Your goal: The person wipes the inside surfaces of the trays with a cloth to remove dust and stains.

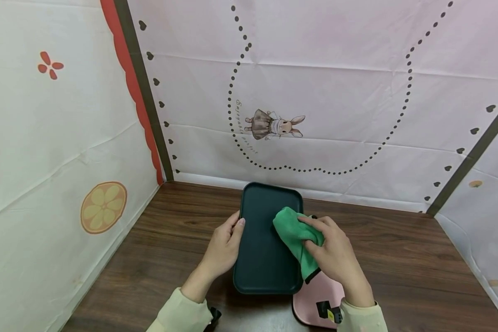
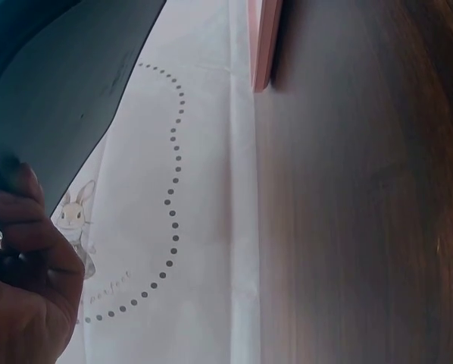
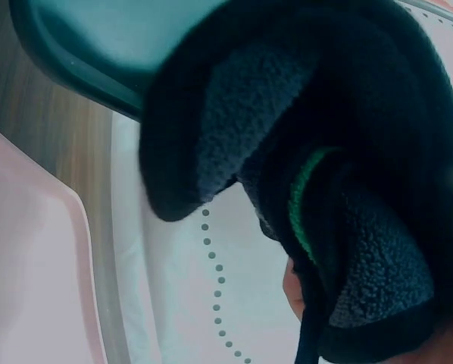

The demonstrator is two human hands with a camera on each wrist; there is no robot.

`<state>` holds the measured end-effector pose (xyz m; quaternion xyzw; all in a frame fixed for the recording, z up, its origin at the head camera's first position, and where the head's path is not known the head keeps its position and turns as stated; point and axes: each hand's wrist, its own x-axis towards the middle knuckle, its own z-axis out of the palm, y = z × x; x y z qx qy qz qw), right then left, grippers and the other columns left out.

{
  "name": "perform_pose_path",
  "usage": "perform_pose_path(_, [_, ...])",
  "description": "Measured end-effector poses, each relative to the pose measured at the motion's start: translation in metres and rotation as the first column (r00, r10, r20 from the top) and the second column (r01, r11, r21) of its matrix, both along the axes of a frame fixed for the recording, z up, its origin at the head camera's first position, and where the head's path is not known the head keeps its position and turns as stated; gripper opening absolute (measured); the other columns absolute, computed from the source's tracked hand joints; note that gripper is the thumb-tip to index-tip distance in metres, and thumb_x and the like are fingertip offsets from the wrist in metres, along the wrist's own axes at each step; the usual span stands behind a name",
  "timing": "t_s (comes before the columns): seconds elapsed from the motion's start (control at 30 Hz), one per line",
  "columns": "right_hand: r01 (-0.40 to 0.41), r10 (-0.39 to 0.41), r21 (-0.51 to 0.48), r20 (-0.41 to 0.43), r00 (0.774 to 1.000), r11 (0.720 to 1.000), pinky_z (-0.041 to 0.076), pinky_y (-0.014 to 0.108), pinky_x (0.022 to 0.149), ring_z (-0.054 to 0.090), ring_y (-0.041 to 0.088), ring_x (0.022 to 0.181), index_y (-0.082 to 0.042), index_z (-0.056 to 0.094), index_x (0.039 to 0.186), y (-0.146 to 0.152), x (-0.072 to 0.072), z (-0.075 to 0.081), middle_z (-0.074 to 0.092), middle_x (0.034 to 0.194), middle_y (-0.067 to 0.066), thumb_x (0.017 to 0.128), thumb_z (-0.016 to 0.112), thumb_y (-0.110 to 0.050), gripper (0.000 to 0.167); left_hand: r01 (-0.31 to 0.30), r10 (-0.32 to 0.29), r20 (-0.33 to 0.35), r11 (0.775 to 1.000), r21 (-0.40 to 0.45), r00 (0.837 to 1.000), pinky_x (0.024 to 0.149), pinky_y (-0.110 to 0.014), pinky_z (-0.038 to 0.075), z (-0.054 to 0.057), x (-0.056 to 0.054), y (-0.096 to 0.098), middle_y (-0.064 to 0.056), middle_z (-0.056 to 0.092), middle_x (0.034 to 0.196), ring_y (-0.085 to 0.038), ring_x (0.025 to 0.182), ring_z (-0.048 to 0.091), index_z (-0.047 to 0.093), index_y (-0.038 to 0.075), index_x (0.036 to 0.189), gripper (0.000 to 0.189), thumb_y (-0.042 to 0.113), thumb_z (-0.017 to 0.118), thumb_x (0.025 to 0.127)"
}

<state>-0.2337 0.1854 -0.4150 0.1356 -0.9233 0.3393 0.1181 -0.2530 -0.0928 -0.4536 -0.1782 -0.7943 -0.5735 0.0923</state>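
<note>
My left hand [image 1: 222, 246] grips the left edge of a dark green rectangular tray [image 1: 262, 258], thumb on the rim. In the left wrist view that hand's fingers [image 2: 41, 243] curl under the tray's underside [image 2: 67, 91], which is off the table. My right hand [image 1: 336, 251] holds a bunched green cloth [image 1: 292, 230] against the tray's right side. The right wrist view shows the cloth's grey fleecy reverse and dark border [image 3: 249, 98]; the cloth hides most of the right hand there.
A pink tray [image 1: 311, 302] lies on the brown wooden table [image 1: 398, 267], partly under the right wrist. White printed sheets [image 1: 328, 106] hang behind the table and at both sides.
</note>
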Motion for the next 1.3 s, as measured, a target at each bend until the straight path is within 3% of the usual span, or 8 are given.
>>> perform_pose_path(0.17, [0.035, -0.036, -0.026, -0.034, 0.999, 0.999, 0.051, 0.042, 0.083, 0.065, 0.026, 0.104, -0.026, 0.066, 0.141, -0.001, -0.001, -0.001, 0.062, 0.127, 0.008, 0.091, 0.075, -0.009, 0.053, 0.012, -0.012, 0.005, 1.0, -0.014, 1.0, 0.08, -0.026, 0.05, 0.0, 0.001, 0.001, 0.002, 0.051, 0.077, -0.014, 0.083, 0.059, 0.05, 0.012, 0.152, 0.045, 0.033, 0.039, 0.114])
perform_pose_path(0.33, [0.068, -0.072, -0.061, -0.052, 0.996, 0.996, 0.051, 0.041, 0.083, 0.065, 0.027, 0.103, -0.024, 0.066, 0.14, -0.001, 0.0, -0.001, 0.063, 0.126, 0.01, 0.092, 0.074, -0.007, 0.051, 0.042, -0.042, 0.019, 0.999, -0.017, 0.999, 0.077, -0.025, 0.051, 0.0, 0.002, 0.002, 0.001, 0.054, 0.08, -0.013, 0.081, 0.059, 0.049, 0.012, 0.153, 0.046, 0.034, 0.038, 0.114])
perform_pose_path(0.43, [0.087, -0.093, -0.09, -0.063, 0.994, 0.992, 0.05, 0.041, 0.082, 0.065, 0.028, 0.102, -0.023, 0.066, 0.141, -0.002, 0.0, 0.0, 0.063, 0.127, 0.012, 0.093, 0.072, -0.005, 0.052, 0.079, -0.079, 0.019, 0.997, -0.011, 0.997, 0.08, -0.026, 0.055, 0.0, 0.003, 0.002, -0.001, 0.063, 0.088, -0.012, 0.086, 0.064, 0.047, 0.013, 0.155, 0.046, 0.034, 0.038, 0.115])
perform_pose_path(0.6, [0.116, -0.126, -0.114, -0.084, 0.988, 0.987, 0.05, 0.043, 0.084, 0.065, 0.029, 0.103, -0.024, 0.065, 0.142, -0.002, -0.001, -0.001, 0.062, 0.13, 0.012, 0.093, 0.071, -0.004, 0.053, 0.139, -0.139, 0.025, 0.99, 0.016, 0.99, 0.087, -0.029, 0.059, -0.001, 0.003, 0.002, -0.004, 0.073, 0.122, -0.011, 0.1, 0.072, 0.045, 0.016, 0.156, 0.046, 0.034, 0.037, 0.115])
perform_pose_path(0.97, [0.131, -0.142, -0.126, -0.084, 0.986, 0.983, 0.049, 0.04, 0.081, 0.062, 0.026, 0.098, -0.025, 0.064, 0.143, -0.009, -0.001, -0.002, 0.06, 0.126, 0.009, 0.094, 0.071, -0.008, 0.053, 0.187, -0.187, 0.006, 0.982, -0.033, 0.982, 0.094, -0.028, 0.057, -0.001, 0.006, 0.005, -0.004, 0.07, 0.131, -0.01, 0.105, 0.069, 0.043, 0.014, 0.158, 0.047, 0.032, 0.035, 0.115])
perform_pose_path(1.2, [0.135, -0.149, -0.123, -0.115, 0.982, 0.983, 0.05, 0.041, 0.08, 0.062, 0.025, 0.097, -0.026, 0.064, 0.143, -0.013, 0.0, -0.001, 0.059, 0.126, 0.007, 0.094, 0.071, -0.009, 0.052, 0.181, -0.183, -0.015, 0.981, -0.067, 0.983, 0.09, -0.028, 0.056, 0.0, 0.009, 0.009, -0.001, 0.073, 0.118, -0.01, 0.096, 0.068, 0.044, 0.016, 0.157, 0.046, 0.033, 0.035, 0.115])
perform_pose_path(1.3, [0.115, -0.135, -0.133, -0.157, 0.978, 0.985, 0.051, 0.041, 0.08, 0.062, 0.024, 0.097, -0.025, 0.065, 0.142, -0.017, 0.0, -0.002, 0.059, 0.126, 0.008, 0.093, 0.071, -0.007, 0.053, 0.173, -0.176, -0.024, 0.981, -0.09, 0.984, 0.086, -0.027, 0.054, 0.001, 0.01, 0.01, 0.003, 0.067, 0.091, -0.009, 0.086, 0.065, 0.044, 0.017, 0.157, 0.046, 0.033, 0.035, 0.115])
